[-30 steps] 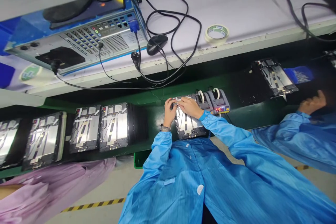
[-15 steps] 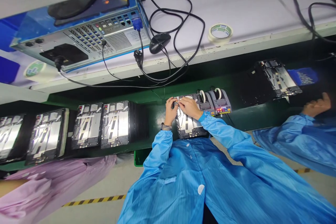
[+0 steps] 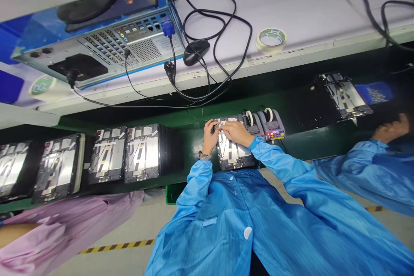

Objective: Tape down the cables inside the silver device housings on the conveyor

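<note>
An opened tablet [image 3: 234,151], with silver panels, dark ribbon strips and a black frame, lies on the dark green bench in front of me. My left hand [image 3: 211,137] is at its upper left corner, with thumb and forefinger bent into a pinch. Over the tablet's upper part, my right hand [image 3: 236,133] reaches in from the right, its fingers pressed together close to the left fingertips. Whatever is between the fingertips is too small to make out. Just right of the tablet stand two grey tape dispensers [image 3: 272,125] carrying rolls of pale tape.
Several similar tablets [image 3: 142,153] lie to the left, and another [image 3: 347,95] to the right beside a blue bag [image 3: 375,93]. A computer case [image 3: 106,51], mouse [image 3: 196,51], cables and tape roll [image 3: 271,39] occupy the shelf. Co-workers' sleeves [image 3: 362,168] show on both sides.
My right hand and forearm have shifted slightly right, with the fingers lying flatter over the tablet. My left hand stays at the corner. The co-worker's hand at right has moved slightly.
</note>
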A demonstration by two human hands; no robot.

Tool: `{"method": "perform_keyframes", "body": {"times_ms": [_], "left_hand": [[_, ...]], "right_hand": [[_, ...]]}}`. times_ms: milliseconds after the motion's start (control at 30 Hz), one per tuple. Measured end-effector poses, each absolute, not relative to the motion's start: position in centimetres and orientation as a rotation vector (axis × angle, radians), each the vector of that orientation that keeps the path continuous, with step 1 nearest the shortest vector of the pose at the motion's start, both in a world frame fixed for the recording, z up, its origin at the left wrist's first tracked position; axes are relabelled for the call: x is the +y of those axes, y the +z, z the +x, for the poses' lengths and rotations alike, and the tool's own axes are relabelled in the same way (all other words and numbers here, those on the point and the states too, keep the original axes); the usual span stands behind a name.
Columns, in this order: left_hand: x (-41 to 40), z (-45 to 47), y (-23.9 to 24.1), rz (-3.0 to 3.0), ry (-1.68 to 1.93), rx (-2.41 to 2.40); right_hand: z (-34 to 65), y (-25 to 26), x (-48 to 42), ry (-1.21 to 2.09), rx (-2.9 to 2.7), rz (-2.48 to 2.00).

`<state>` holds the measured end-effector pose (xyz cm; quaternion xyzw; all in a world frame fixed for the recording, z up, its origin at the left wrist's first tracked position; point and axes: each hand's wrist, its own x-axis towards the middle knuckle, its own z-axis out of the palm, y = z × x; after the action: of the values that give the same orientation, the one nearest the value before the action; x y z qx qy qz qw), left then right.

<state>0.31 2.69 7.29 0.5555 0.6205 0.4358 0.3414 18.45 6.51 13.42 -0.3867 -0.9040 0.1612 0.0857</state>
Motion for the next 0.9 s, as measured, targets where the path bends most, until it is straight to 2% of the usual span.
{"method": "perform_keyframes", "body": {"times_ms": [267, 467, 567, 767, 900], "left_hand": [[2.7, -0.5, 8.0, 1.469, 1.066, 1.601], [4.3, -1.2, 8.7, 1.665, 1.071, 1.614], [5.3, -1.5, 9.3, 1.749, 0.979, 1.583], [6.1, -2.0, 10.5, 1.842, 0.888, 1.52], [5.4, -2.1, 9.7, 1.575, 0.986, 1.488]], "right_hand": [[19.4, 14.0, 6.3, 0.392, -2.841, -1.088], [19.9, 13.6, 7.1, 0.514, -2.769, -1.02], [20.7, 13.9, 7.0, 0.622, -2.534, -1.076], [26.1, 14.0, 3.6, 0.703, -1.715, -1.401], [28.8, 11.7, -1.0, 0.787, -1.475, -1.548]]}}
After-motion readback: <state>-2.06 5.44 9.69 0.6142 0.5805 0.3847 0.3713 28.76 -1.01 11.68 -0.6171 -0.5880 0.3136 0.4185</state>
